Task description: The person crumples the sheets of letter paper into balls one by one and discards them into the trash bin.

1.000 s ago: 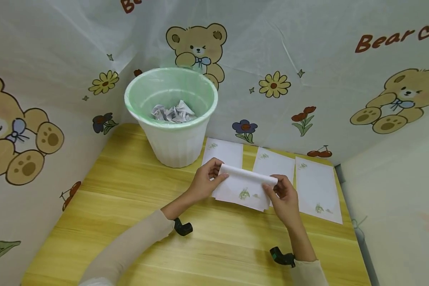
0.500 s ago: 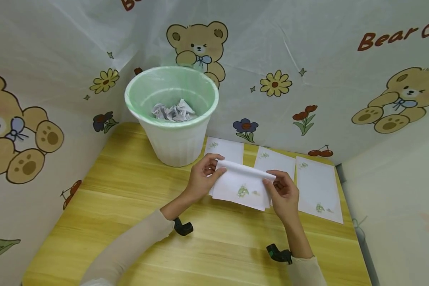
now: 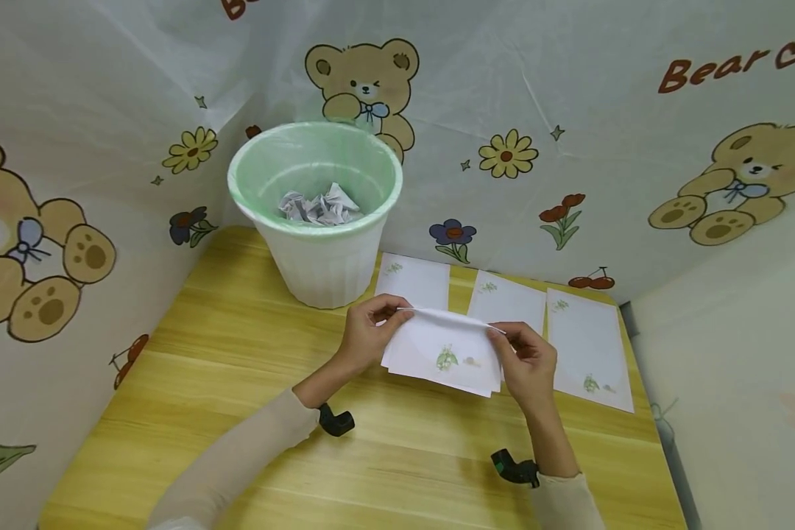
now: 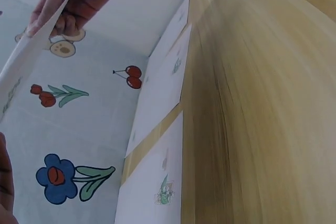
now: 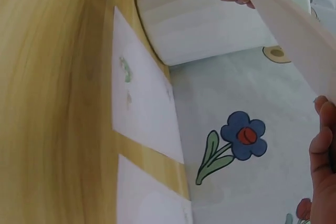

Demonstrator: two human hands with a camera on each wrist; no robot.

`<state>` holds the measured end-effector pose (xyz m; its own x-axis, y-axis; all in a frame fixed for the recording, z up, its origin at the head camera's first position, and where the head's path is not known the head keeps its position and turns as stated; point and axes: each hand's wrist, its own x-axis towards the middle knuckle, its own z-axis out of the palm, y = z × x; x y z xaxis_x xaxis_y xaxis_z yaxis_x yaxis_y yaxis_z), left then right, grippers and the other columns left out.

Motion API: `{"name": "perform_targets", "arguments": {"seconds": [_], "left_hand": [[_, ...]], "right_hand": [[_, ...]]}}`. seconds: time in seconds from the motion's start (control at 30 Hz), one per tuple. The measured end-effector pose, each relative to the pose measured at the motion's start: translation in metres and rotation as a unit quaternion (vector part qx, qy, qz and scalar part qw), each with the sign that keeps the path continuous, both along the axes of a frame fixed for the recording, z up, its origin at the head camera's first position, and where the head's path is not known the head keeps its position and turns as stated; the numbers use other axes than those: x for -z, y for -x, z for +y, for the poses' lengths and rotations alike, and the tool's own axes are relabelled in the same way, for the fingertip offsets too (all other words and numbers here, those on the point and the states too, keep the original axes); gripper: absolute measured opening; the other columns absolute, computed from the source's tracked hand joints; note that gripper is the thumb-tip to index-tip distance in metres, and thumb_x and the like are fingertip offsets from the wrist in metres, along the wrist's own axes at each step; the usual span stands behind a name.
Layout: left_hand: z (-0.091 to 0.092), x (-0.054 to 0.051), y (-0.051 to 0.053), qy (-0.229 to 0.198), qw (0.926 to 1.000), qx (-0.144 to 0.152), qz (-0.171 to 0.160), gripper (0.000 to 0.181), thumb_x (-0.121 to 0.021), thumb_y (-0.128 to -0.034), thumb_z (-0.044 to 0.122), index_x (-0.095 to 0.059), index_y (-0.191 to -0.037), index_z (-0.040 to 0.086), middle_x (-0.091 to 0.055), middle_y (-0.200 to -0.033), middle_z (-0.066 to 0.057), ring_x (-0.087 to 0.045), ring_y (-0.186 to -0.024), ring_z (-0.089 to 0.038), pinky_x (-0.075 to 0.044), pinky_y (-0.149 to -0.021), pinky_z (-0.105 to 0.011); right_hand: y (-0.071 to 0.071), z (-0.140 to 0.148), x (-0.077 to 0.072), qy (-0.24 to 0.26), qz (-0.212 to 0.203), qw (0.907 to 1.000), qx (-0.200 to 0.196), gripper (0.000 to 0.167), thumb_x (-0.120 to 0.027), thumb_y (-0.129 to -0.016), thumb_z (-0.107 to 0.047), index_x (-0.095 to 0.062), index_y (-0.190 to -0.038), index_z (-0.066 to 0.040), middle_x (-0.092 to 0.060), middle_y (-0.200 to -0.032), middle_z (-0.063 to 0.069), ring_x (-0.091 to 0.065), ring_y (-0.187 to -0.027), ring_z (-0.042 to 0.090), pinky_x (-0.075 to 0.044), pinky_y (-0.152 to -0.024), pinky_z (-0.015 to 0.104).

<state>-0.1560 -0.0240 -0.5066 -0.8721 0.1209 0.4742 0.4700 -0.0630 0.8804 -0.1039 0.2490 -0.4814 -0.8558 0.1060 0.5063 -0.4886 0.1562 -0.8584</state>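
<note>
My left hand (image 3: 371,331) and right hand (image 3: 528,362) pinch the two ends of the upper edge of a white paper sheet (image 3: 437,338), thumbs in front. The sheet looks doubled over along that edge, and its lower edges do not line up. Small green plant prints mark its near face. In the left wrist view the held paper (image 4: 23,59) slants above the table, apart from it, with my right hand at its far end. From the right wrist, the same paper (image 5: 294,38) spans between both hands.
Behind the held paper, several printed sheets lie flat in a row: a left sheet (image 3: 416,281), a middle sheet (image 3: 511,300) and a right sheet (image 3: 592,353). A white bin (image 3: 324,272) with a green liner stands back left, with crumpled paper (image 3: 321,207) inside. Bear-print cloth walls enclose the wooden table (image 3: 397,456).
The rounded roll along the paper's top edge has flattened into a thinner edge, and more of the front face shows. The left hand has shifted slightly left; both hands keep their pinch.
</note>
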Motion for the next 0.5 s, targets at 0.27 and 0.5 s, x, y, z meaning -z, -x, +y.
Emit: {"name": "perform_targets", "arguments": {"seconds": [0.27, 0.5], "left_hand": [[0.0, 0.005, -0.003, -0.01, 0.9999, -0.001, 0.003, 0.005, -0.077, -0.0979, 0.0, -0.078, -0.103, -0.001, -0.078, -0.097, -0.021, -0.073, -0.085, -0.01, -0.063, -0.079, -0.02], [0.007, 0.008, -0.008, -0.006, 0.9996, 0.013, 0.024, 0.006, -0.076, -0.0975, -0.001, -0.079, -0.102, 0.002, -0.078, -0.094, -0.018, -0.072, -0.08, -0.016, -0.063, -0.077, -0.021]], "right_hand": [[0.001, -0.01, -0.018, -0.151, 0.085, 0.983, 0.061, 0.006, -0.078, -0.092, 0.008, -0.08, -0.096, 0.004, -0.078, -0.083, 0.016, -0.064, -0.072, 0.005, -0.051, -0.07, 0.011], [0.0, -0.023, -0.026, -0.282, 0.148, 0.9442, 0.085, 0.007, -0.08, -0.093, 0.001, -0.081, -0.098, -0.003, -0.075, -0.081, 0.008, -0.058, -0.071, 0.012, -0.045, -0.068, 0.017]]}}
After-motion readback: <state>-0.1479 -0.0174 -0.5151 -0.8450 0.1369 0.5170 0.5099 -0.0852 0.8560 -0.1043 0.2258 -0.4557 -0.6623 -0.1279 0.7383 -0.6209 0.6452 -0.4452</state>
